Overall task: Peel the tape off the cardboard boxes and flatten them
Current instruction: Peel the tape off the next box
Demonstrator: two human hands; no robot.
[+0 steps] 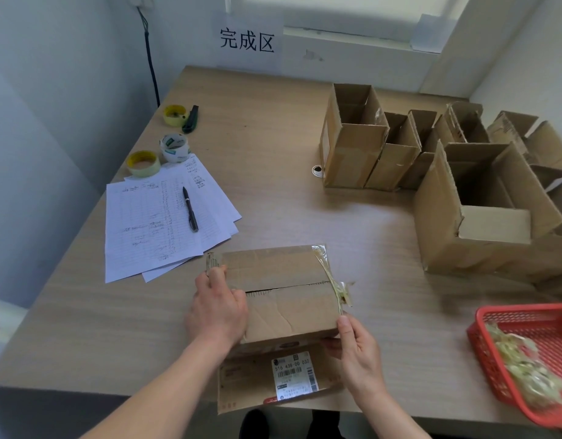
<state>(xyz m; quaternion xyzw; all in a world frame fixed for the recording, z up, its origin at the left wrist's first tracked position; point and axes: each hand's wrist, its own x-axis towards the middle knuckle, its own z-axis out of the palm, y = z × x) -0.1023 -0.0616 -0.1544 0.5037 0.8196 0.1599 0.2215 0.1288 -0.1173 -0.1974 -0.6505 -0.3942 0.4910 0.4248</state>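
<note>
Head view shows a closed cardboard box (282, 299) near the front edge of the table (83, 327). The left hand (217, 308) presses on its top with fingers curled over the left end. The right hand (355, 346) holds the box's right corner, just under a loose strip of tape (335, 286) that is partly peeled. I think this box still needs peeling and flattening. Many open boxes (463, 191) stand far right, not flat yet. A red basket (482, 350) holds old tape. Bare table lies between the box and the papers (153, 223).
</note>
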